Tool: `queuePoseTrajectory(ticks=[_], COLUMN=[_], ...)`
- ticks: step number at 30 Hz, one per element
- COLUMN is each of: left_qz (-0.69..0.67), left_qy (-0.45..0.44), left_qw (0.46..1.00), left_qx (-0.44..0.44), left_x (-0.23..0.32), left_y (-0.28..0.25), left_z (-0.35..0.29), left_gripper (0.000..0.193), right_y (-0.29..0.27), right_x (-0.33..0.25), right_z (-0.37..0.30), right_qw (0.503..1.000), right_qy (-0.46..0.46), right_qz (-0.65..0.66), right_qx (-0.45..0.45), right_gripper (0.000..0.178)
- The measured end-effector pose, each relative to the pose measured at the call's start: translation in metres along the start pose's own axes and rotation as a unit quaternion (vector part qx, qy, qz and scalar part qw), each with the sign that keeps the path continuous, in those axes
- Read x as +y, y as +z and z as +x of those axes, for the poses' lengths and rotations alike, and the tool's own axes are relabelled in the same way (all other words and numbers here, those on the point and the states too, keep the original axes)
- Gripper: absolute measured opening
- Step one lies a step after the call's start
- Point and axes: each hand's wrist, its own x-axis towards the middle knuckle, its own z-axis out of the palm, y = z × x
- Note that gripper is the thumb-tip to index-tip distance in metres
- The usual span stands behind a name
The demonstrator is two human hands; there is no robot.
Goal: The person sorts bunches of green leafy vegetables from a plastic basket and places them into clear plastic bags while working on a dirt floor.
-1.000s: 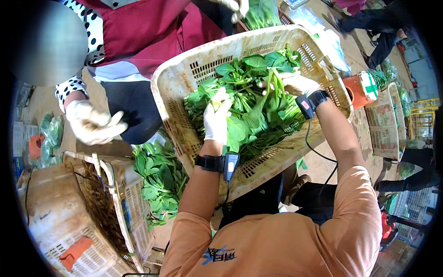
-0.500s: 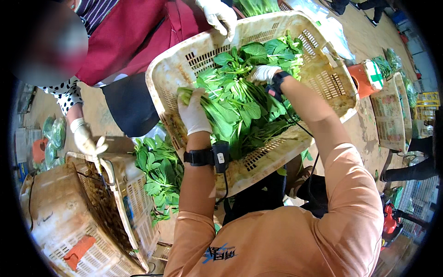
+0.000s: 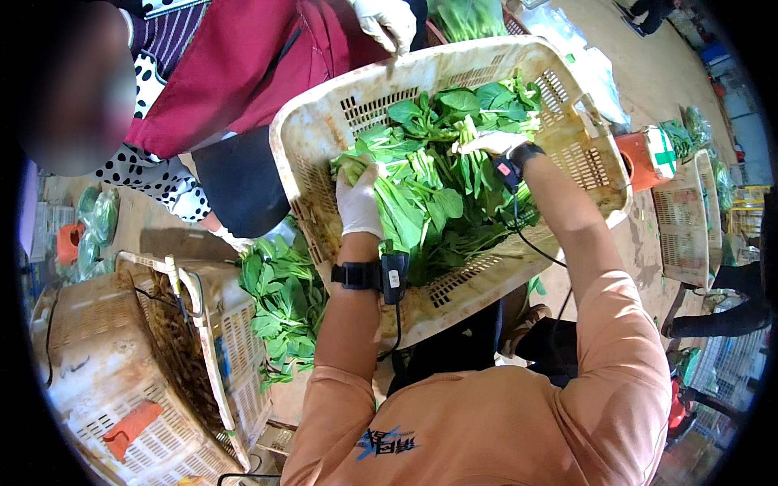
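Note:
A large cream plastic crate [image 3: 324,113], stained and slotted, holds loose leafy greens [image 3: 442,202] with pale stems and broad green leaves. At the left end of the crate, my gloved left hand [image 3: 359,202] is closed round the stem ends of a bunch, its leaves trailing right. My gloved right hand [image 3: 498,144] is closed on another bunch of leafy greens [image 3: 470,166] near the middle right, leaves hanging below it; its fingertips are partly hidden among the stems. Both wrists carry black strapped devices.
Across the crate stands a person in a red apron [image 3: 251,73], one gloved hand [image 3: 387,23] on its far rim, the other reaching to a pile of greens [image 3: 279,300] at left. More crates [image 3: 105,364] stand lower left; an orange container [image 3: 647,158] sits at right.
My right hand has shifted slightly right, and a bunch shows in it. My left hand keeps its grip. The other person's lower hand has left the left-hand crate for the greens pile.

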Motion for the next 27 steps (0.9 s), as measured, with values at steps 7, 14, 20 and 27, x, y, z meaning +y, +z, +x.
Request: queuePoseTrajectory(ticks=[7, 14, 20, 27], left_qz=[-0.104, -0.071, -0.083, 0.038], left_qy=[-0.108, -0.139, -0.003, 0.07], left_qw=[0.96, 0.967, 0.996, 0.996], left_qx=[-0.238, -0.199, 0.031, 0.027], left_x=[0.005, 0.0, 0.008, 0.015], left_y=[0.03, 0.054, 0.007, 0.026], left_z=[-0.022, -0.056, -0.008, -0.014], left_gripper=[0.026, 0.038, 0.022, 0.031], right_y=[0.035, 0.159, 0.11, -0.009], right_x=[-0.061, -0.031, -0.053, 0.117], right_z=[-0.1, -0.069, -0.048, 0.092], right_qw=[0.962, 0.868, 0.953, 0.946], right_qy=[-0.127, -0.291, -0.288, 0.058], right_qz=[0.204, -0.308, -0.07, -0.271], right_qx=[-0.132, 0.259, 0.067, 0.166], right_gripper=[0.041, 0.08, 0.032, 0.029])
